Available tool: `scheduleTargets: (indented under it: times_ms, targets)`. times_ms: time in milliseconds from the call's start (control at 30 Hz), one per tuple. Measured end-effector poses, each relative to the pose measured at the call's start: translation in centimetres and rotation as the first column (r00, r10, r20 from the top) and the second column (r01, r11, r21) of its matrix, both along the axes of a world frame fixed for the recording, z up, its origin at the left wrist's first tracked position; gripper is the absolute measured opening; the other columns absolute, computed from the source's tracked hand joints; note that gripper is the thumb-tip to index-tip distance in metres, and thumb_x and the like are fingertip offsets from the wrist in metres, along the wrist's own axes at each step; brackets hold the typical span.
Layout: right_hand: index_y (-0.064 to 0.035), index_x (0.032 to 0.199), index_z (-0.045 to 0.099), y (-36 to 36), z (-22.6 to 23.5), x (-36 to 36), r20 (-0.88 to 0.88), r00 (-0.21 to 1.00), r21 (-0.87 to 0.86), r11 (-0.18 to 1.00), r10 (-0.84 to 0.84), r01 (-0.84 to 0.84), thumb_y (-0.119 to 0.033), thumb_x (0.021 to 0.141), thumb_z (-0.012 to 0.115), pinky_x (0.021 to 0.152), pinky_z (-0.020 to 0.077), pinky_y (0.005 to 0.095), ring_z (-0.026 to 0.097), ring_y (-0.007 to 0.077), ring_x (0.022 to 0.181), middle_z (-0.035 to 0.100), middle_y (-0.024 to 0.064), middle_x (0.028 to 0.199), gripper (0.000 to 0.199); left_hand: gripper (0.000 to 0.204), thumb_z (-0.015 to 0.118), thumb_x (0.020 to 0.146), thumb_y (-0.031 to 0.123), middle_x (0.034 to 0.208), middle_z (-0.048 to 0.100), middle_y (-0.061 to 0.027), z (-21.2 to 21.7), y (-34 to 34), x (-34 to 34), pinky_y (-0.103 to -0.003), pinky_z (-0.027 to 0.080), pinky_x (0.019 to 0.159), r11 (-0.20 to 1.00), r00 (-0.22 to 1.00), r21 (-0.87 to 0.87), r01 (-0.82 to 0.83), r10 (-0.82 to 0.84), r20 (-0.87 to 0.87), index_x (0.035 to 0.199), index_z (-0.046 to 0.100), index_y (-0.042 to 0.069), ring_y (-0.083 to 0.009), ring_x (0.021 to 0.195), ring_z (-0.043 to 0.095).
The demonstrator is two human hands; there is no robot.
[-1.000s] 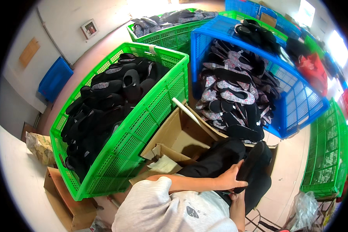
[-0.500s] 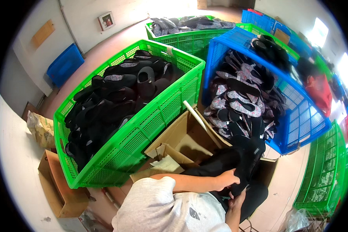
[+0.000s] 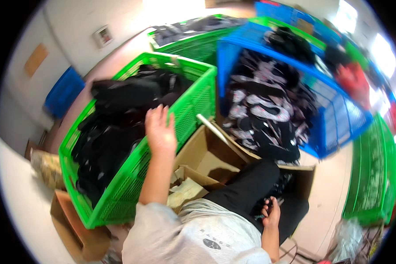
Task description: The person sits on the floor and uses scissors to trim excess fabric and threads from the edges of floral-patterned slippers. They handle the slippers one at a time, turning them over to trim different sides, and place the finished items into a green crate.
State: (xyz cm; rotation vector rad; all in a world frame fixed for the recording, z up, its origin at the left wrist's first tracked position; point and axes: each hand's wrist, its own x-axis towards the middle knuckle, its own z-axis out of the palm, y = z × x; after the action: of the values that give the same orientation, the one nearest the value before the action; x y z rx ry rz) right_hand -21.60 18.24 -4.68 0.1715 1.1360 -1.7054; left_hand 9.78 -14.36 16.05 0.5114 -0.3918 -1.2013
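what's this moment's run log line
left hand: open, by green crate | black shoes: in crate | right hand: by lap, grip unclear

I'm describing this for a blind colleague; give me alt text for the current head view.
A seated person's open left hand is extended at the near side of a green crate of black shoes; the right hand is at the lap, its grip unclear. To the right, a blue crate holds black and pale-patterned shoes.
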Motion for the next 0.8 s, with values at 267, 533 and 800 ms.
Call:
scheduleTargets:
  times_ms: [267, 533, 800]
  targets:
    - [-0.0071, 0.107, 0.056, -0.2, 0.1, -1.1, 0.088, 0.996, -0.019, 1.000, -0.004, 0.005, -0.022, 0.101, 0.056, 0.038, 0.0305, 0.0204, 0.054, 0.0124, 0.056, 0.065, 0.0124, 0.085, 0.016, 0.043, 0.067, 0.087, 0.007, 0.099, 0.064, -0.0038, -11.7, 4.7, -9.4, -0.030, 0.048, 0.076, 0.753, 0.851, 0.554, 0.355, -0.505, 0.141, 0.127, 0.051, 0.009, -0.0140, 0.087, 0.060]
    - [-0.0056, 0.110, 0.056, 0.1, 0.2, -1.9, 0.204, 0.978, -0.101, 0.993, -0.033, 0.055, -0.018, 0.102, 0.054, 0.039, 0.0309, 0.0198, 0.057, 0.0110, 0.057, 0.066, 0.0139, 0.088, 0.015, 0.032, 0.062, 0.092, 0.004, 0.099, 0.063, -0.0045, -13.4, 6.9, -23.7, -0.024, 0.050, 0.078, 0.582, 0.322, 0.459, 0.671, -0.787, 0.527, 0.123, 0.055, 0.002, -0.0115, 0.085, 0.061]
    - [-0.0061, 0.109, 0.058, -0.2, -0.8, -2.4, 0.275, 0.961, -0.122, 0.992, -0.010, 0.045, -0.018, 0.100, 0.055, 0.041, 0.0311, 0.0193, 0.059, 0.0116, 0.061, 0.065, 0.0147, 0.093, 0.015, 0.035, 0.068, 0.087, 0.009, 0.094, 0.067, -0.0023, -22.6, 2.4, -36.7, -0.026, 0.049, 0.076, 0.384, -0.375, 0.482, 0.787, -0.321, 0.869, 0.121, 0.065, 0.003, -0.0113, 0.083, 0.062]
